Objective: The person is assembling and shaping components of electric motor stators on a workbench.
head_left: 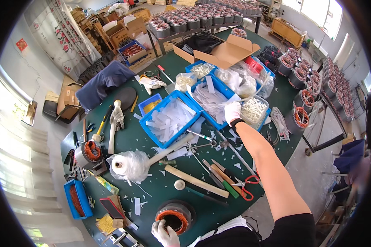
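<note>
At the near edge of the table stands a dark motor stator (188, 213) with orange windings around its bore. My left hand (165, 234), in a white glove, rests on its near left rim with fingers curled over the windings. Stretched far forward, my gloved right hand (233, 112) is at the right side of a blue bin (215, 124) of white insulation strips. Its fingers appear closed on thin white strips (217, 106) that fan out to the left. Beside that hand sits a clear tub of short white tubes (253, 110).
Left of centre are another blue bin (164, 145) of paper pieces and a plastic-wrapped roll (130, 165). Red-handled scissors (246, 188), a wooden stick (197, 181) and a white-headed mallet (179, 185) lie nearer. Another stator (88, 154) stands left; many more fill racks behind and right.
</note>
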The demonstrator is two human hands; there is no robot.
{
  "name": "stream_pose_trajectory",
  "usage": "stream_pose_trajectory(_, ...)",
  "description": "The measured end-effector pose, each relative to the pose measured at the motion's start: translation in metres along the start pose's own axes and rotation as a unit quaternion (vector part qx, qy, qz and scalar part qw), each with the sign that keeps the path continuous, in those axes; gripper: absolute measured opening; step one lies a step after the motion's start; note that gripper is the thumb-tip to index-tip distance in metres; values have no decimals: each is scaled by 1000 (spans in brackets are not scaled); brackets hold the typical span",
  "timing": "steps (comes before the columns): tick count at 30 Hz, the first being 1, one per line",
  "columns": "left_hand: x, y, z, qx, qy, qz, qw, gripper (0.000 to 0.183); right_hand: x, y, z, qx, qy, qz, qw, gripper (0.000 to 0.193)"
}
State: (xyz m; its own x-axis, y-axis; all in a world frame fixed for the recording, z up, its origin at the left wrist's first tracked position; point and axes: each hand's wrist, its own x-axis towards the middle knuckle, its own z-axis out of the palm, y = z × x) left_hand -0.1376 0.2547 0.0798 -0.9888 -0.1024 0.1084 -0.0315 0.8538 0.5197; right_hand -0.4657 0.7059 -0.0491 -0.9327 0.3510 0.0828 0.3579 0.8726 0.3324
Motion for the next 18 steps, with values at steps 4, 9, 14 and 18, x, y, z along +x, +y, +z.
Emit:
stream_pose_trajectory(4, 4, 1, 4, -18, 9, 6, 1000, 25, 8, 1, 3, -8, 48, -58, 997, 20)
stream_pose_trajectory(9, 14, 1, 17, -32, -43, 22, 998, 23, -45, 31, -41, 107, 142, -158, 971, 8)
stream_pose_trajectory(14, 26, 13, 27, -191, -71, -11, 979, 23, -130, 33, -117, 412, 51, -93, 905, 12)
stream_pose_trajectory(18, 28, 33, 48, -419, -217, -150, 869, 47, -212, 26, -124, 804, -119, 37, 582, 16)
